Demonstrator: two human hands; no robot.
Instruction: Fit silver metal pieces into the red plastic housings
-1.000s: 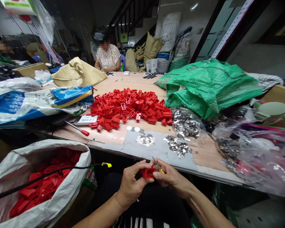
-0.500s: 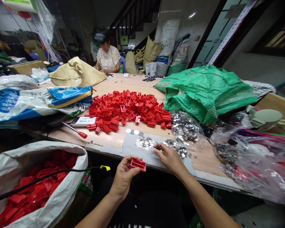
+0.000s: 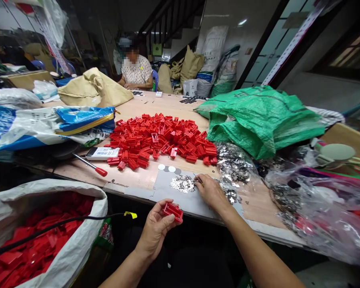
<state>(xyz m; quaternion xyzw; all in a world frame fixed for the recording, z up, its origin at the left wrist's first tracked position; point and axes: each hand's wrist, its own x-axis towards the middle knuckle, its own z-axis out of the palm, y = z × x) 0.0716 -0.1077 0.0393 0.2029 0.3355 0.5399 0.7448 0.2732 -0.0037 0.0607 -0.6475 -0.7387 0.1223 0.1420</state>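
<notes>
My left hand (image 3: 156, 226) is closed on a small red plastic case (image 3: 173, 212), held in front of the table edge with its hollow side up. Fingers and thumb cover its left end. Beside a pile of small silvery metal pieces (image 3: 183, 183), my right hand (image 3: 211, 191) is closed on a thin pointed tool (image 3: 196, 177). Most of that tool is hidden by the fingers, so its exact kind does not show. The metal pieces lie on a grey sheet (image 3: 162, 187). Behind them is a large heap of red plastic cases (image 3: 165, 138).
A white sack (image 3: 100, 195) of red parts stands at lower left, a black cable crossing it. A red-handled tool (image 3: 100, 171) lies on the table. On the right are a green sack (image 3: 258, 116) and clear bags of metal pieces (image 3: 237, 164). Another person (image 3: 136, 72) sits opposite.
My right hand has moved slightly up the table with its tool, close to the silvery pieces. My left hand has lowered a little and the red case is tilted differently.
</notes>
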